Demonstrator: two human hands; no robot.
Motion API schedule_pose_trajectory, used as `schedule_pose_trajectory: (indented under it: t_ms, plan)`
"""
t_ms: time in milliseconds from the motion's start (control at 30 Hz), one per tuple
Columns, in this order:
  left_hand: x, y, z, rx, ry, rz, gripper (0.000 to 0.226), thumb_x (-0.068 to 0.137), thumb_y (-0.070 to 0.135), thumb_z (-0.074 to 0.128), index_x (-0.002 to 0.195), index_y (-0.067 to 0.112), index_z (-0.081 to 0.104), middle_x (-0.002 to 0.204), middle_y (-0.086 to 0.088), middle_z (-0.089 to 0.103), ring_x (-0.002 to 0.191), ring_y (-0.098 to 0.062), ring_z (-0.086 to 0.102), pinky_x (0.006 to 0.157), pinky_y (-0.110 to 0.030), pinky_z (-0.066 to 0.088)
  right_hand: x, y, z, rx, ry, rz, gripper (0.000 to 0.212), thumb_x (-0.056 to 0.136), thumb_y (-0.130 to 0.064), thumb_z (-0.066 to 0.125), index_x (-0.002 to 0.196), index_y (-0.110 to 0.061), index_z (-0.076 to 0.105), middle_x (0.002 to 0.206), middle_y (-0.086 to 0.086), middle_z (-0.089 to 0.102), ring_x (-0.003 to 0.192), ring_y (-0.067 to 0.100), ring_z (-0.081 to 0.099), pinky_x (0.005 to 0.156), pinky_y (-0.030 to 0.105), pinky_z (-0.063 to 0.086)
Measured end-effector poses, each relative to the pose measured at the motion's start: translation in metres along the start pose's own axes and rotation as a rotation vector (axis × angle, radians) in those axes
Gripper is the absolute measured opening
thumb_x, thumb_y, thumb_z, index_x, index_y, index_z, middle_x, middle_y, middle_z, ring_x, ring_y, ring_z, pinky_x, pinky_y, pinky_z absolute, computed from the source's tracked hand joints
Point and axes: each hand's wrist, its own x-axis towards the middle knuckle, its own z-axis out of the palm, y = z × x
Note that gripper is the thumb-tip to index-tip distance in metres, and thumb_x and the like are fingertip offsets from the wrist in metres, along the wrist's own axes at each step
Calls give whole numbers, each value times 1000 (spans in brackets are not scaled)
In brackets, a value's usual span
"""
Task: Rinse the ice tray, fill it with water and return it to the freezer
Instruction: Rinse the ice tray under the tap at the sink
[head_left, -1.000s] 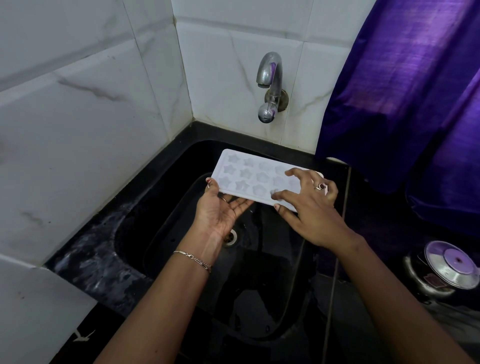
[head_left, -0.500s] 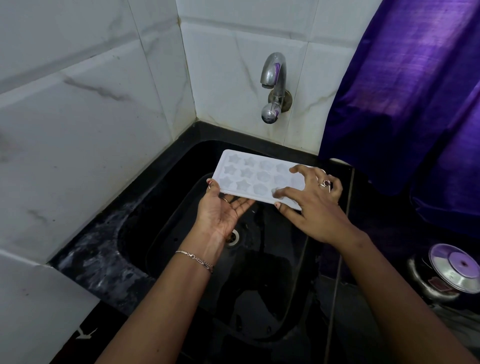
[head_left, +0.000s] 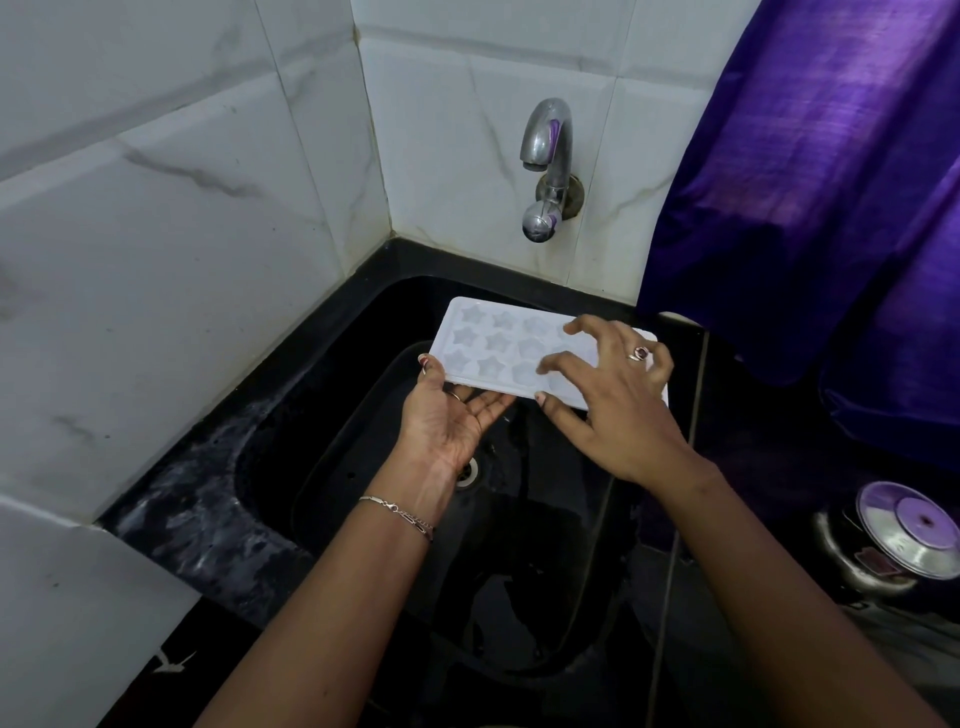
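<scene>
A white ice tray (head_left: 493, 343) with star-shaped cells is held level over the black sink (head_left: 332, 374), below the metal tap (head_left: 546, 166). My left hand (head_left: 452, 421) supports the tray's near left corner from below, palm up, thumb on its left edge. My right hand (head_left: 613, 395) rests on the tray's right half, fingers spread over the cells and thumb at the near edge. No water runs from the tap. The tray's right end is hidden under my right hand.
White marble-look tiles line the left and back walls. A purple curtain (head_left: 821, 182) hangs at the right. A steel lidded pot (head_left: 904, 540) stands on the dark counter at the right. The sink drain (head_left: 467, 473) shows below my left wrist.
My right hand's fingers have shifted slightly across the tray's cells. The tray and left hand stay in about the same place.
</scene>
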Motion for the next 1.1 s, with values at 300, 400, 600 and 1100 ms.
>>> schedule_pose_trajectory:
  t_ms: [300, 400, 600, 1100]
  plan:
    - [-4, 1, 1, 7, -24, -8, 52, 98, 50, 37, 123, 7, 52, 113, -23, 67, 96, -40, 68, 75, -52, 57, 10, -9, 13, -77, -79, -68, 22, 90, -40, 61, 111, -34, 66, 138, -2, 38, 133, 24, 26, 103, 42, 6]
    - [-6, 0, 0, 15, -28, -13, 53, 98, 50, 37, 127, 7, 50, 113, -23, 67, 95, -40, 68, 77, -53, 57, 8, -6, 12, -58, -85, -64, 19, 89, -40, 62, 108, -35, 65, 134, -1, 40, 131, 25, 28, 103, 41, 5]
    - [-8, 1, -1, 20, -27, -8, 55, 99, 49, 37, 131, 7, 48, 114, -23, 67, 96, -40, 68, 74, -52, 58, 7, -4, 12, -98, -84, -56, 21, 89, -47, 60, 105, -35, 64, 134, -1, 39, 132, 26, 28, 104, 46, 7]
    - [-14, -5, -3, 24, -27, -39, 56, 97, 50, 38, 133, 8, 47, 116, -23, 66, 97, -40, 67, 72, -51, 59, 3, 6, 5, -19, -110, -56, 36, 83, -66, 42, 98, -43, 65, 135, -3, 38, 132, 24, 26, 104, 43, 4]
